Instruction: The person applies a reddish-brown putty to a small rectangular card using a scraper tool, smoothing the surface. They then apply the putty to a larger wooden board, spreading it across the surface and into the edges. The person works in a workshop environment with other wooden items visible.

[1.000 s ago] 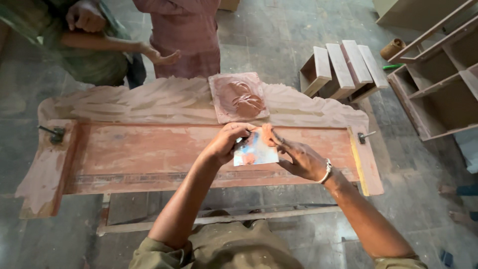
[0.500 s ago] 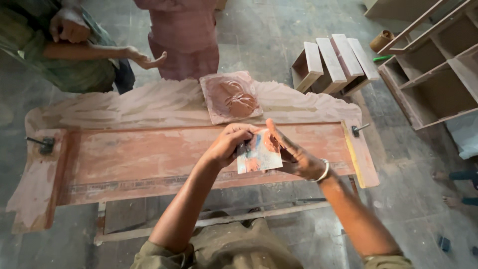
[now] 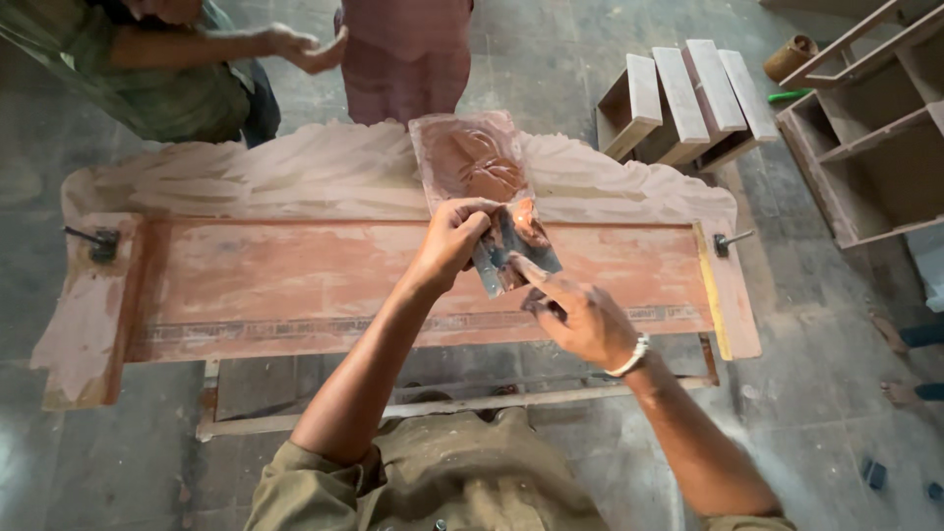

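The scraper blade (image 3: 511,251) has tilted; left hand (image 3: 454,236) fingers clamp it, right hand (image 3: 580,317) fingers touch it, loosely apart.

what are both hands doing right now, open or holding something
Left hand: closed on the top edge of the flat metal scraper.
Right hand: holds nothing; forefinger stretched out, touching the scraper's smeared face.

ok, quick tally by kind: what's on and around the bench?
Long reddish carved wooden panel: 1
Flat putty-smeared metal scraper, in the left hand; right hand touches it: 1
Metal clamp bolts: 2
Pale wooden shelf units: 2
Total: 6
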